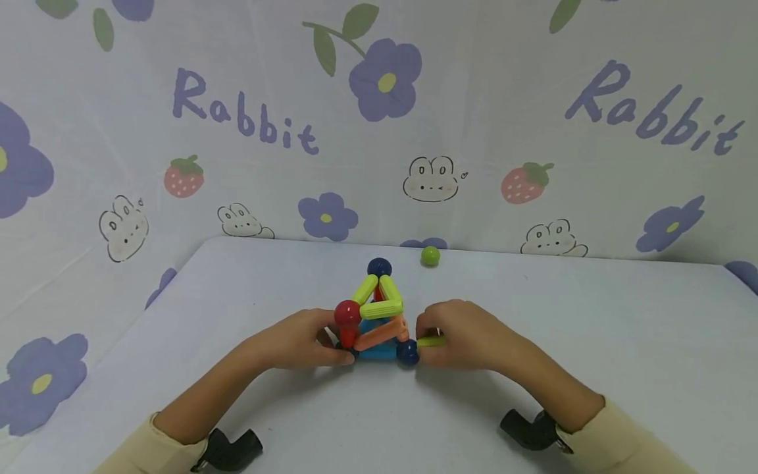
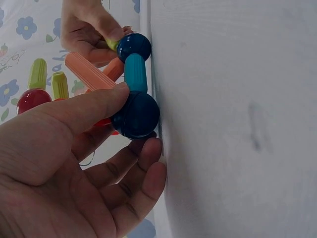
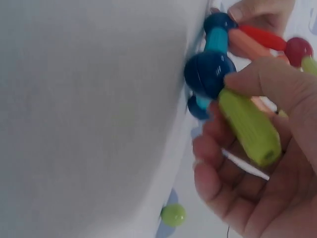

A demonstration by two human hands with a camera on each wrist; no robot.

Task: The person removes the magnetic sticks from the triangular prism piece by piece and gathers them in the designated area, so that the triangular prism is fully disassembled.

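Observation:
A structure of magnetic balls and rods stands on the white table, with a dark blue ball (image 1: 379, 268) on top and a red ball (image 1: 347, 313) at left. My left hand (image 1: 304, 340) grips a lower corner, its thumb and fingers around a dark blue ball (image 2: 136, 116). From that ball a blue rod (image 2: 135, 73) runs to another dark blue ball (image 3: 210, 74) at the lower right. There my right hand (image 1: 464, 336) pinches a yellow-green rod (image 3: 250, 128), whose end meets the ball. Orange rods (image 1: 379, 334) cross the middle of the structure.
A loose green ball (image 1: 430, 256) lies near the table's back edge, behind the structure. Behind the table (image 1: 379, 421) hangs a printed cloth (image 1: 474, 99). Black wrist mounts (image 1: 231, 451) sit at both sleeves.

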